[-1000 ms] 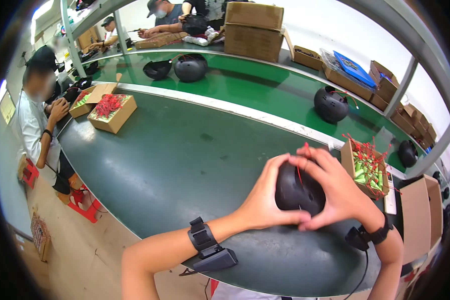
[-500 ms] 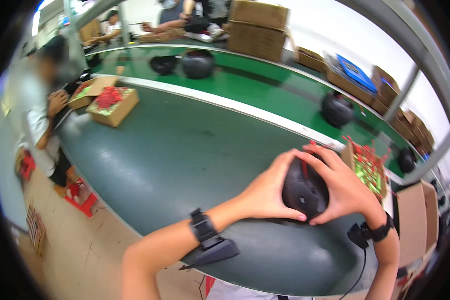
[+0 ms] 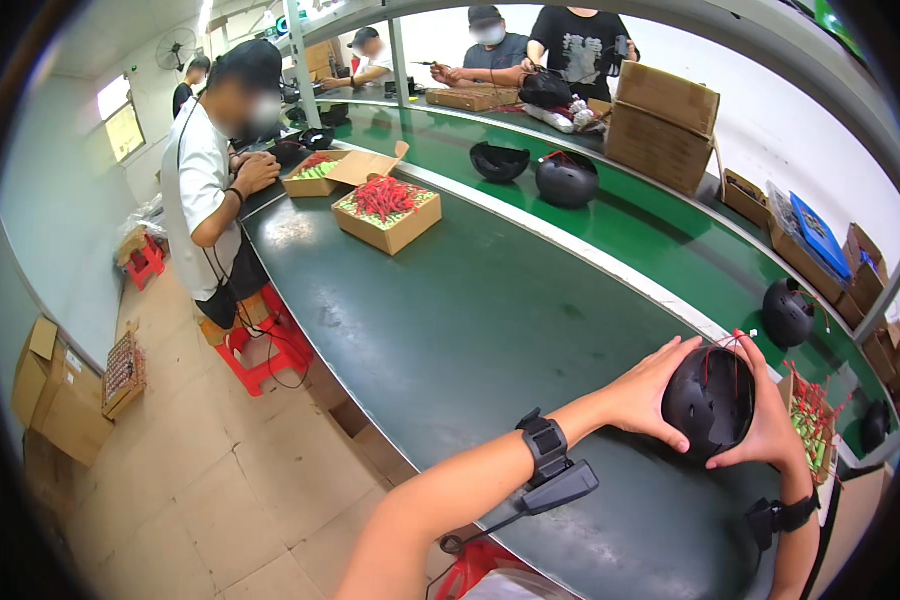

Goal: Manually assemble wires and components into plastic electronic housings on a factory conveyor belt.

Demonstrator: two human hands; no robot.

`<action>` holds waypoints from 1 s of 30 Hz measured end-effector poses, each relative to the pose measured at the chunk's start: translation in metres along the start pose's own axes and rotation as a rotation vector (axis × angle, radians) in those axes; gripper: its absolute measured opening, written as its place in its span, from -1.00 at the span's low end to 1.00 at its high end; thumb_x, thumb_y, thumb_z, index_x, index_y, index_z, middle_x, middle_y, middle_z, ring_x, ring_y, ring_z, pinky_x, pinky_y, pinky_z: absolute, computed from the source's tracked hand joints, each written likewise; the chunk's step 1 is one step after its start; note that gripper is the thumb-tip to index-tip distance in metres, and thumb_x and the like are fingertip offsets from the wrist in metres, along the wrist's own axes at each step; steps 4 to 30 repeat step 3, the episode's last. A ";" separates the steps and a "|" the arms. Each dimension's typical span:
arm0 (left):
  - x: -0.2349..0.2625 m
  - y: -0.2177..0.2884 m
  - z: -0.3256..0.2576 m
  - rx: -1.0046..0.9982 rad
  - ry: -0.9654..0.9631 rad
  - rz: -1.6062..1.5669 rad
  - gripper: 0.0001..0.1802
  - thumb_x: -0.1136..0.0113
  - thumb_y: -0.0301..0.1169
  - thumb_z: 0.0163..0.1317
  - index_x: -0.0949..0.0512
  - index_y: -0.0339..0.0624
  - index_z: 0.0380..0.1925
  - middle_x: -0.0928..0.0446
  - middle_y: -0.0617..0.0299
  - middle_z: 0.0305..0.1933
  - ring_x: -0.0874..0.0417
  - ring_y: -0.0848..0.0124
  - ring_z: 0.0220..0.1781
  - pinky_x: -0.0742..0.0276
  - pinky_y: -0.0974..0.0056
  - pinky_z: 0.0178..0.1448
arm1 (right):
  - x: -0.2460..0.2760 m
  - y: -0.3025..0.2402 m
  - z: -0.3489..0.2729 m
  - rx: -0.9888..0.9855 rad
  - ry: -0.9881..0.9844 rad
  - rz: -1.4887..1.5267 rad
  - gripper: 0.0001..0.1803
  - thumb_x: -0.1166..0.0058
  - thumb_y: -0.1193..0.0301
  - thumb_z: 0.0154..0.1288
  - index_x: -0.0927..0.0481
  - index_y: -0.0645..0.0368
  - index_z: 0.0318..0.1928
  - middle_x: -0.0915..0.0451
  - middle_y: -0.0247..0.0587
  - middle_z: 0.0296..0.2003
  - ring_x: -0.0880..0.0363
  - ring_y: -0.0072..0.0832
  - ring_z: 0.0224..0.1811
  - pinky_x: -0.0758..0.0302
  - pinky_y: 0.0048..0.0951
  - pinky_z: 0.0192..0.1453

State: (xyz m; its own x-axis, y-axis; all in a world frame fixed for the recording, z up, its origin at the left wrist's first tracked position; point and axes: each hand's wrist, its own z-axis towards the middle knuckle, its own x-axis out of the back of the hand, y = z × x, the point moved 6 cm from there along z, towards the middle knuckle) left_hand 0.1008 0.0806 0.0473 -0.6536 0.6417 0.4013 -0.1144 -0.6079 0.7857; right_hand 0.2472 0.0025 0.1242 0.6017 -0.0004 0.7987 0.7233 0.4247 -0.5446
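Both hands, left hand (image 3: 642, 396) and right hand (image 3: 765, 422), cup a black helmet (image 3: 708, 400).

Long dark green workbench (image 3: 450, 330), curving through the view. Two open cardboard boxes on it: nearer one (image 3: 387, 213) holding red pieces, farther one (image 3: 332, 173) holding green. Beyond the pale divider strip, brighter green conveyor belt (image 3: 660, 225) carries black helmets (image 3: 567, 178), stacked cartons (image 3: 667, 125).

5 black helmets (image 3: 710, 400), 2 red stools (image 3: 265, 345)
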 end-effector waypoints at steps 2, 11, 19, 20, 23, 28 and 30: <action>0.012 -0.014 -0.002 0.041 0.103 0.038 0.32 -0.56 -0.03 -0.25 0.06 -0.18 0.44 -0.01 -0.19 0.47 0.10 -0.06 0.55 0.03 0.00 0.53 | 0.000 0.013 0.016 -0.021 0.010 0.021 0.60 -0.65 0.09 -0.69 0.09 0.19 0.45 -0.11 0.01 0.41 -0.20 -0.09 0.41 -0.07 -0.18 0.50; 0.015 -0.013 0.004 0.048 0.087 -0.075 0.26 -0.52 -0.05 -0.16 0.07 -0.18 0.44 -0.01 -0.13 0.49 0.10 -0.07 0.55 0.03 0.01 0.53 | 0.003 0.023 0.022 -0.061 0.024 0.029 0.61 -0.65 0.08 -0.70 0.09 0.18 0.46 -0.11 -0.05 0.42 -0.20 -0.10 0.41 -0.06 -0.18 0.50; 0.015 -0.013 0.004 0.048 0.087 -0.075 0.26 -0.52 -0.05 -0.16 0.07 -0.18 0.44 -0.01 -0.13 0.49 0.10 -0.07 0.55 0.03 0.01 0.53 | 0.003 0.023 0.022 -0.061 0.024 0.029 0.61 -0.65 0.08 -0.70 0.09 0.18 0.46 -0.11 -0.05 0.42 -0.20 -0.10 0.41 -0.06 -0.18 0.50; 0.015 -0.013 0.004 0.048 0.087 -0.075 0.26 -0.52 -0.05 -0.16 0.07 -0.18 0.44 -0.01 -0.13 0.49 0.10 -0.07 0.55 0.03 0.01 0.53 | 0.003 0.023 0.022 -0.061 0.024 0.029 0.61 -0.65 0.08 -0.70 0.09 0.18 0.46 -0.11 -0.05 0.42 -0.20 -0.10 0.41 -0.06 -0.18 0.50; 0.015 -0.013 0.004 0.048 0.087 -0.075 0.26 -0.52 -0.05 -0.16 0.07 -0.18 0.44 -0.01 -0.13 0.49 0.10 -0.07 0.55 0.03 0.01 0.53 | 0.003 0.023 0.022 -0.061 0.024 0.029 0.61 -0.65 0.08 -0.70 0.09 0.18 0.46 -0.11 -0.05 0.42 -0.20 -0.10 0.41 -0.06 -0.18 0.50; 0.015 -0.013 0.004 0.048 0.087 -0.075 0.26 -0.52 -0.05 -0.16 0.07 -0.18 0.44 -0.01 -0.13 0.49 0.10 -0.07 0.55 0.03 0.01 0.53 | 0.003 0.023 0.022 -0.061 0.024 0.029 0.61 -0.65 0.08 -0.70 0.09 0.18 0.46 -0.11 -0.05 0.42 -0.20 -0.10 0.41 -0.06 -0.18 0.50; 0.015 -0.013 0.004 0.048 0.087 -0.075 0.26 -0.52 -0.05 -0.16 0.07 -0.18 0.44 -0.01 -0.13 0.49 0.10 -0.07 0.55 0.03 0.01 0.53 | 0.003 0.023 0.022 -0.061 0.024 0.029 0.61 -0.65 0.08 -0.70 0.09 0.18 0.46 -0.11 -0.05 0.42 -0.20 -0.10 0.41 -0.06 -0.18 0.50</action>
